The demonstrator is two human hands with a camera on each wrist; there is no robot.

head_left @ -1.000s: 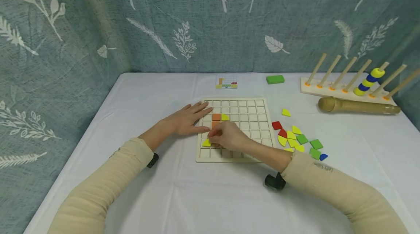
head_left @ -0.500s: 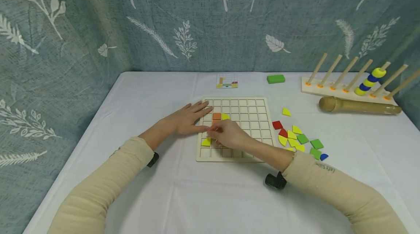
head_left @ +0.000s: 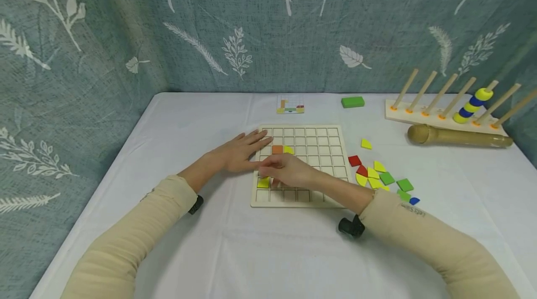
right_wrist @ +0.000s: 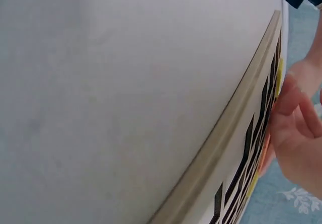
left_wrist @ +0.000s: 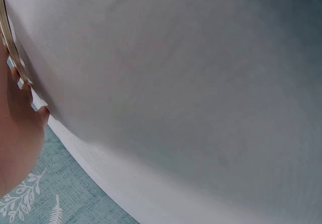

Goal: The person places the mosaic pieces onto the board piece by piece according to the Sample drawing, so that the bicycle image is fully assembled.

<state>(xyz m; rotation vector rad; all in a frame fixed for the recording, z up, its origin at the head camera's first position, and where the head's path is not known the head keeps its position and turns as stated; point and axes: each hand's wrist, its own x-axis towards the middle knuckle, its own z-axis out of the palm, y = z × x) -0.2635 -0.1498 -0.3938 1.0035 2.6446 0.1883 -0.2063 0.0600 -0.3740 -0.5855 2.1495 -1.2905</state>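
A pale wooden grid board (head_left: 323,199) lies flat on the table. My left hand (head_left: 239,153) rests with fingers spread over its left edge, steadying nothing I can make out beyond the board. Over the board's left side, my right hand (head_left: 289,171) has curled fingers, thumb and fingertips close to the left thumb. Just below them a yellow tile (head_left: 263,183) sits in a grid cell. An orange tile (head_left: 277,149) and a yellow quarter-round tile (head_left: 288,149) lie above the right hand. Whether the right fingertips hold a tile is hidden, also in the right wrist view.
Several loose yellow, red, green and blue tiles (head_left: 387,178) lie right of the board. Behind it are a pattern card (head_left: 290,104) and a green block (head_left: 353,102). A pegged wooden stand (head_left: 413,109) and a wooden stick (head_left: 461,136) occupy the back right.
My right hand has shifted slightly left and up over the board, uncovering more of the lower yellow tile. My left hand stays put on the board.
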